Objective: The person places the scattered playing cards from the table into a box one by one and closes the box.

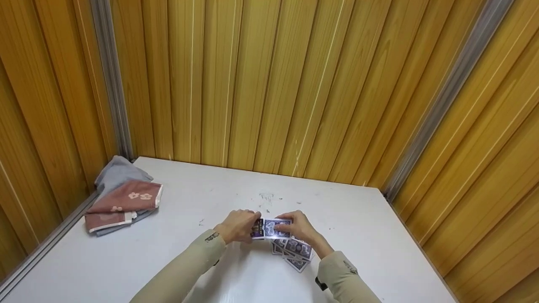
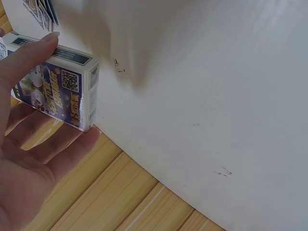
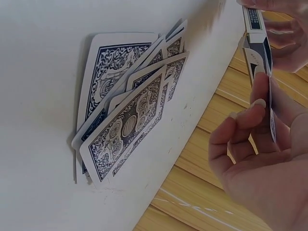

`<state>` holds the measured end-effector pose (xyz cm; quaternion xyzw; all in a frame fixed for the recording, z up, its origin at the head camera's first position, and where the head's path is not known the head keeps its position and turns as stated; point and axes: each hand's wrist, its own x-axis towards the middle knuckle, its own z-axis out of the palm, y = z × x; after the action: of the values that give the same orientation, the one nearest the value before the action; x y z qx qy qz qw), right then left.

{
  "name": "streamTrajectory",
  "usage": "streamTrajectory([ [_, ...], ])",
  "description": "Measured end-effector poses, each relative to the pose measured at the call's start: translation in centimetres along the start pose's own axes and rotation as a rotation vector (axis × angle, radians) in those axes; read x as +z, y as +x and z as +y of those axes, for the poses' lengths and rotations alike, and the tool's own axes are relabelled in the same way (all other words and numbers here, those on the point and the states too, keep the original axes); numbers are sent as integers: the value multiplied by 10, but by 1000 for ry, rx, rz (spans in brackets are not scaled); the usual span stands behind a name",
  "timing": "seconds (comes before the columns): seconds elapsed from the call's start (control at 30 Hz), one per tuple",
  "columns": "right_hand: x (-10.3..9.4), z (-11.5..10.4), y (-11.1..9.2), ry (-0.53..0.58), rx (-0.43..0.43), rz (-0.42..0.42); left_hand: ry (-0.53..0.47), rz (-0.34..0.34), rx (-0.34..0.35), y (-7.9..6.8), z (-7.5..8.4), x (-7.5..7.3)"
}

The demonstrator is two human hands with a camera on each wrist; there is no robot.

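- Gripping the printed playing-card box (image 2: pixel 52 94) in the left hand (image 1: pixel 239 226), above the white table (image 1: pixel 189 185);
- pinching a blue-backed playing card (image 1: pixel 270 229) in the right hand (image 1: pixel 301 228), at the box's open end;
- near the right hand, an untidy pile of playing cards (image 3: pixel 127 118) on the table;
- at far left, a flowered cloth (image 1: pixel 126 198)

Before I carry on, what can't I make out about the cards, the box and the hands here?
- Right wrist: fronts of the loose cards, hidden because their patterned backs show; overlap hides the exact count.
- Right wrist: whatever lies inside the box, hidden by its walls.
- Left wrist: print on the box's narrow side, too small to read.
- Left wrist: part of the left hand, cut off by the left edge.
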<state>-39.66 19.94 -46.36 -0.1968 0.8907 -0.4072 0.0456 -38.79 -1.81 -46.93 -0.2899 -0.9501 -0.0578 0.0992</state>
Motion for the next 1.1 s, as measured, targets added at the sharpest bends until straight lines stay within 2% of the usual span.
streamTrajectory([
  [0.27, 0, -1, 1, -17, 11, 16, -8, 8, 14, 2, 0, 0],
  [0.5, -7, 3, -2, 86, 110, 61, -17, -4, -22, 0, -4, 2],
  [0.67, -10, 6, -6, 130, 74, 34, -15, 12, -20, -3, -5, 4],
  [0.93, -9, 7, -4, 107, 39, 17, -10, -3, -39, -4, -6, 5],
  [1.1, -5, 6, -2, 85, 36, 10, -11, -3, -22, -3, -3, 5],
])
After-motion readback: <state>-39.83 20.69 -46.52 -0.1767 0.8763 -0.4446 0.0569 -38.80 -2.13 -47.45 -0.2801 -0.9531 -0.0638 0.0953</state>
